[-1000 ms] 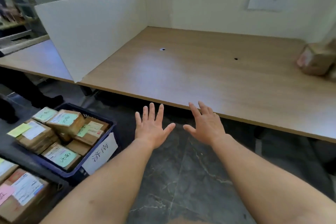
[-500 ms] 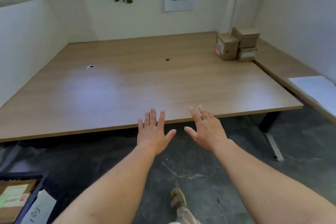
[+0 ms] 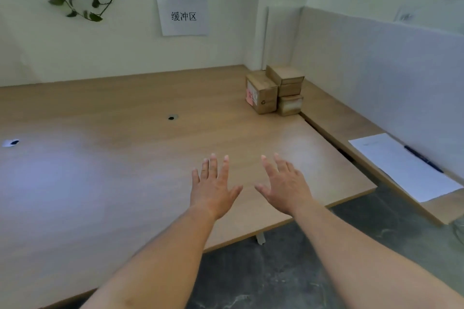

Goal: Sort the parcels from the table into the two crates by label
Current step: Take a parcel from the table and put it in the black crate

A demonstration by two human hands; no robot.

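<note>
Your left hand: held flat over the table, fingers straight and spread, holding nothing.
Your right hand: just beside it, fingers likewise straight and spread, holding nothing.
Parcels: small cluster of cardboard boxes in the table's far right corner by the wall, well apart from your fingertips, ahead and slightly right of them.
Paper sheet with pen: side desk, right.

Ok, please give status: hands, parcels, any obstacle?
Left hand open, right hand open, both empty. Parcels stacked at far right corner of table. Nothing visible between hands and parcels.
</note>
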